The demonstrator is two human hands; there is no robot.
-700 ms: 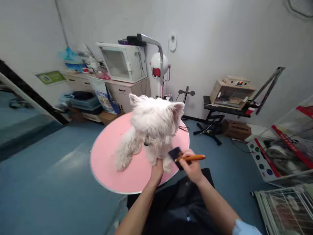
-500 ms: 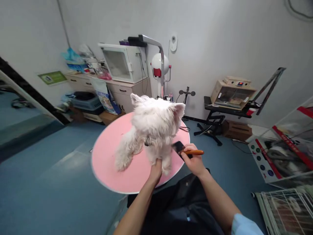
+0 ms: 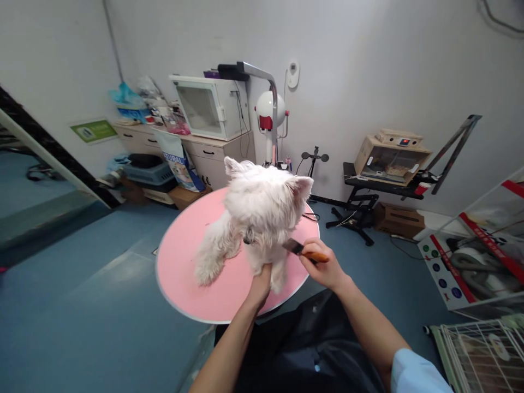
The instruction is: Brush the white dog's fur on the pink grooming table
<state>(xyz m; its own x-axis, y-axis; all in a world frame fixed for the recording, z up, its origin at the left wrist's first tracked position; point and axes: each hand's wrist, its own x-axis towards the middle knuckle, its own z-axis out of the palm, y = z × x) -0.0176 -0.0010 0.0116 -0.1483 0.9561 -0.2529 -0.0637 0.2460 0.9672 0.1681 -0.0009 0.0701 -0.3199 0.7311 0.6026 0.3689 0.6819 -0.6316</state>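
A fluffy white dog [image 3: 262, 202] sits on a round pink grooming table [image 3: 180, 273], its head turned down and to the left. My left hand [image 3: 262, 279] is closed around one of the dog's front legs, low under the chest; most of the fingers are hidden by fur. In my right hand [image 3: 325, 267] is a slicker brush [image 3: 315, 256] with an orange wooden handle and a dark flat head. The brush head is against or very close to the fur below the dog's ear on the right side.
A bent metal grooming arm [image 3: 273, 109] rises behind the table. A white glass-front cabinet [image 3: 208, 106] stands on drawers at back left. To the right are a wooden box with a display [image 3: 391, 158] on a black stand and a wire cage [image 3: 483, 349].
My right hand has turned the slicker brush and brought its head up to the fur on the dog's right-hand side. My left hand stays at the leg. The view has shifted slightly.
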